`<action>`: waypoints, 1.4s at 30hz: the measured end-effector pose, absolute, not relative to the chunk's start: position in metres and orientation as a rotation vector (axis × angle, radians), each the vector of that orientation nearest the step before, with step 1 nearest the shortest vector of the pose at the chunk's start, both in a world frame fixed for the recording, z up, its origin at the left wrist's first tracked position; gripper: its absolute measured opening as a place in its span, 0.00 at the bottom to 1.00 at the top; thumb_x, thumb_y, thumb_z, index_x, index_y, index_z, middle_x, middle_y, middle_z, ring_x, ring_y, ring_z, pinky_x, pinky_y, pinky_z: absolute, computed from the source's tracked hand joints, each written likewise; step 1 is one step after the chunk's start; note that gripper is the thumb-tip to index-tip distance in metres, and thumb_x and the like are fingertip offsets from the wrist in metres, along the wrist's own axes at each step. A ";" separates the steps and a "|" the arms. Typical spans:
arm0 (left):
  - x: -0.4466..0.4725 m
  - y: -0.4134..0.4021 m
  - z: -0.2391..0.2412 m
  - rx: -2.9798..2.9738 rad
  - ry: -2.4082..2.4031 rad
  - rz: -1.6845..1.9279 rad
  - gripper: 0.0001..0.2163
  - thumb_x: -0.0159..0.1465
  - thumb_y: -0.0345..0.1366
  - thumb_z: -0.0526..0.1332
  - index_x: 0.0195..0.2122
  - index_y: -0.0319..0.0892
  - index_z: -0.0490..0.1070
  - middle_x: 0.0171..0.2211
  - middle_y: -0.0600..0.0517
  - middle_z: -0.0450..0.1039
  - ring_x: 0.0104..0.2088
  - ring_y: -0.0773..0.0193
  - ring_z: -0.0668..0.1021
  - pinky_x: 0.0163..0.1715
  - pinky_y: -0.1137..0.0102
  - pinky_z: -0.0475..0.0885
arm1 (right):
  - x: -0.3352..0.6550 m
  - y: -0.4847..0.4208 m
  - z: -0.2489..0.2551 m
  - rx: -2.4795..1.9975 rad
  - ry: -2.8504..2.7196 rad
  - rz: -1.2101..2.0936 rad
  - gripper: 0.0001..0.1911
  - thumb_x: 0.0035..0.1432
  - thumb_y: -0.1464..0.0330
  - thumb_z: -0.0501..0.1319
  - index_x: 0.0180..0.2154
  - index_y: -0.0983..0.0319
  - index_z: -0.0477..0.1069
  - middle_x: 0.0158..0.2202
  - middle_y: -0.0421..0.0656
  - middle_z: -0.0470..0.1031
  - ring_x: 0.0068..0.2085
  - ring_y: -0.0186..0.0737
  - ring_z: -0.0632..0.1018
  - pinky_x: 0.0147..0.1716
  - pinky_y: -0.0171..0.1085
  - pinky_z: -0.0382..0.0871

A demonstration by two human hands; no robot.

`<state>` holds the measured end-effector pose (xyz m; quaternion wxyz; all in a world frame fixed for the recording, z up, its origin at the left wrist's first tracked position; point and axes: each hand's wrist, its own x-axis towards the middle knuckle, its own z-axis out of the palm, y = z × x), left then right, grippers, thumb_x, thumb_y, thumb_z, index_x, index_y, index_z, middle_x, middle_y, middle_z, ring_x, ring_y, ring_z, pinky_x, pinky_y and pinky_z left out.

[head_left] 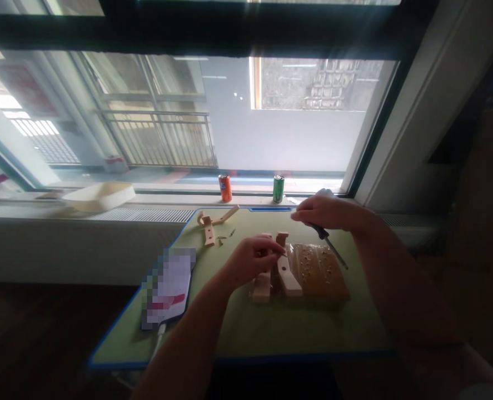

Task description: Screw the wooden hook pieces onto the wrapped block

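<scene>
My left hand [258,256] is closed in a pinch above a pale wooden piece with a dark hole [287,278]. What its fingertips hold is too small to make out. A second wooden piece [262,288] lies partly hidden under that hand. Farther right, my right hand [323,213] grips a screwdriver [328,238] by its dark handle, the metal shaft slanting down to the right. Below the shaft sits a brown block with several holes [319,272], partly covered by clear plastic film. The curved wooden pieces overlap its left side.
More wooden parts [208,232] lie at the table's back left, beside several small screws [221,239]. A phone with a cable [171,289] rests near the left edge of the green tabletop [267,333]. An orange can [225,189], a green can [278,189] and a cream tray [100,197] stand on the windowsill.
</scene>
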<state>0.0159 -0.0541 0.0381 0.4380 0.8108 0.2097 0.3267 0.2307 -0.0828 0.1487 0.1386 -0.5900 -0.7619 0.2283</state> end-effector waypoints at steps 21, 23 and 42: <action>0.014 -0.055 0.041 2.003 0.618 0.636 0.13 0.57 0.41 0.61 0.39 0.39 0.76 0.26 0.52 0.70 0.23 0.72 0.67 0.22 0.76 0.61 | 0.221 -0.037 0.081 -1.561 -2.919 1.164 0.22 0.45 0.50 0.62 0.28 0.64 0.71 0.20 0.36 0.64 0.23 0.29 0.64 0.23 0.32 0.55; 0.013 -0.054 0.041 1.999 0.582 0.630 0.12 0.58 0.40 0.60 0.39 0.39 0.76 0.28 0.52 0.71 0.23 0.73 0.67 0.22 0.76 0.61 | 0.220 -0.039 0.082 -1.567 -2.919 1.163 0.22 0.45 0.50 0.62 0.29 0.64 0.71 0.21 0.36 0.65 0.23 0.29 0.64 0.23 0.32 0.55; 0.017 -0.052 0.035 2.084 0.548 0.605 0.11 0.59 0.40 0.59 0.37 0.39 0.74 0.32 0.50 0.74 0.32 0.67 0.74 0.31 0.74 0.68 | 0.217 -0.043 0.084 -1.590 -2.946 1.120 0.25 0.43 0.48 0.62 0.31 0.64 0.72 0.21 0.36 0.67 0.23 0.30 0.65 0.25 0.32 0.56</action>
